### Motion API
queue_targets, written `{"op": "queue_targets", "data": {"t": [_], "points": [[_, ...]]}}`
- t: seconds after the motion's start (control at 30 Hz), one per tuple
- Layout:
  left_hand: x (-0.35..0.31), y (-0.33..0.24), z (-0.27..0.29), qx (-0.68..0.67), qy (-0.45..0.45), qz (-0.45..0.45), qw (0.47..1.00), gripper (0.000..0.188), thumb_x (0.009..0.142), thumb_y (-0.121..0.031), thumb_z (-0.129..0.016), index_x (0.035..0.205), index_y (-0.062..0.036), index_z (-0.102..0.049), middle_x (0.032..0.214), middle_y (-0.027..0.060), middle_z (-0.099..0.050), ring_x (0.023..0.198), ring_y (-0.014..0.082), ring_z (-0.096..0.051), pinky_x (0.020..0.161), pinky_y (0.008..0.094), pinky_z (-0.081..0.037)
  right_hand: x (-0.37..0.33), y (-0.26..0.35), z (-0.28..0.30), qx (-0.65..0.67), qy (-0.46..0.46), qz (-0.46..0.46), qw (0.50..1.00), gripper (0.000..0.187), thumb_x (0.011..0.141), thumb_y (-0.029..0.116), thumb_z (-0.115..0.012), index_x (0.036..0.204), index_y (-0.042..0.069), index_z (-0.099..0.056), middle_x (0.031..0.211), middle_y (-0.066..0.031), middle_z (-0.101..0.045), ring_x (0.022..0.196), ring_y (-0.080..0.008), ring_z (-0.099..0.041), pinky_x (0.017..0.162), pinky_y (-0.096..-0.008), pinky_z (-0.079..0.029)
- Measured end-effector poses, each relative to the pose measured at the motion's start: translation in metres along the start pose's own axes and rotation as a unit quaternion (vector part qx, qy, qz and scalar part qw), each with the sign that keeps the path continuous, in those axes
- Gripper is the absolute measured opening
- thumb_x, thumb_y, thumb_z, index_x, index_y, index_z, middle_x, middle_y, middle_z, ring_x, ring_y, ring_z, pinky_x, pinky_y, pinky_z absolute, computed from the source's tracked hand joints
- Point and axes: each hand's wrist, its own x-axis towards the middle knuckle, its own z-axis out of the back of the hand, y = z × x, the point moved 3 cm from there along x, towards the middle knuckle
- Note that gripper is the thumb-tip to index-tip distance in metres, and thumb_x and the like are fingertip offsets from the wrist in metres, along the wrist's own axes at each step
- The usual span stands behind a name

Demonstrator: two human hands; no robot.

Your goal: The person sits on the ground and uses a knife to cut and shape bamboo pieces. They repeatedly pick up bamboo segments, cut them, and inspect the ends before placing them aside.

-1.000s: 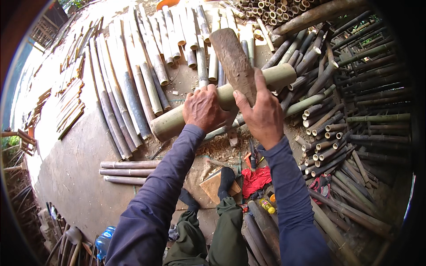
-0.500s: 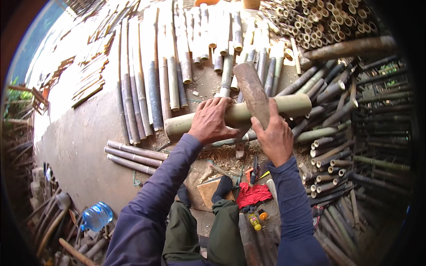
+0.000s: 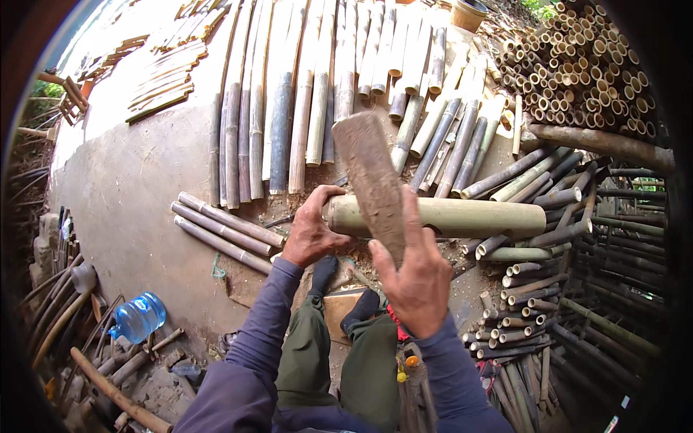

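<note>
A thick pale-green bamboo pole section point(image 3: 476, 218) lies crosswise in front of me. My left hand point(image 3: 312, 227) grips its left end, with the thumb along the near side. My right hand point(image 3: 417, 278) is closed around the lower end of a flat brown slab point(image 3: 369, 177). This slab looks like rough, worn wood, and its broad end points up and away from me. It crosses in front of the bamboo, covering part of it; whether the two touch, I cannot tell. What supports the bamboo from below is hidden.
Long dark bamboo poles point(image 3: 299, 133) lie in rows ahead. Three shorter poles point(image 3: 224, 229) rest on the left, beyond a blue water bottle point(image 3: 141, 317). Stacked bamboo point(image 3: 577, 79) fills the far right, with more cut pieces point(image 3: 523, 303) nearer. My feet are below.
The bamboo section has shifted right, and my left hand now holds its left end instead of its middle. The brown slab has moved left and closer to me with my right hand.
</note>
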Motion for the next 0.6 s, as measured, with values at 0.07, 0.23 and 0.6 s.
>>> {"op": "queue_targets", "data": {"t": [0.07,0.23,0.6], "points": [[0.004,0.006,-0.002,-0.002,-0.012,-0.014,1.000,0.075,0.059,-0.011,-0.088,0.127,0.0013,-0.058,0.121,0.0186,-0.066,0.117,0.0353,-0.066,0.104,0.0409,-0.052,0.015,0.004,-0.021,-0.045,0.024,-0.014,0.999,0.082,0.096,0.028,-0.071,0.165,0.012,-0.031,0.122,-0.0330,-0.067,0.107,-0.0483,-0.071,0.088,-0.0536,-0.056],[0.000,0.006,-0.002,-0.011,0.002,0.039,0.999,0.076,0.057,-0.009,-0.090,0.126,-0.0033,-0.059,0.121,0.0174,-0.067,0.116,0.0353,-0.067,0.102,0.0415,-0.053,0.010,-0.015,0.002,0.073,-0.089,0.034,0.993,0.084,0.096,0.028,-0.072,0.166,0.013,-0.029,0.120,-0.0329,-0.065,0.101,-0.0502,-0.071,0.087,-0.0524,-0.058],[0.002,-0.002,-0.007,0.023,0.014,0.043,0.999,0.078,0.058,-0.017,-0.093,0.126,-0.0035,-0.057,0.113,0.0116,-0.067,0.107,0.0256,-0.067,0.096,0.0380,-0.053,-0.011,-0.116,0.082,0.061,-0.217,-0.023,0.974,0.077,0.097,0.018,-0.069,0.162,-0.001,-0.032,0.139,-0.0339,-0.061,0.126,-0.0439,-0.065,0.105,-0.0466,-0.051]]}}
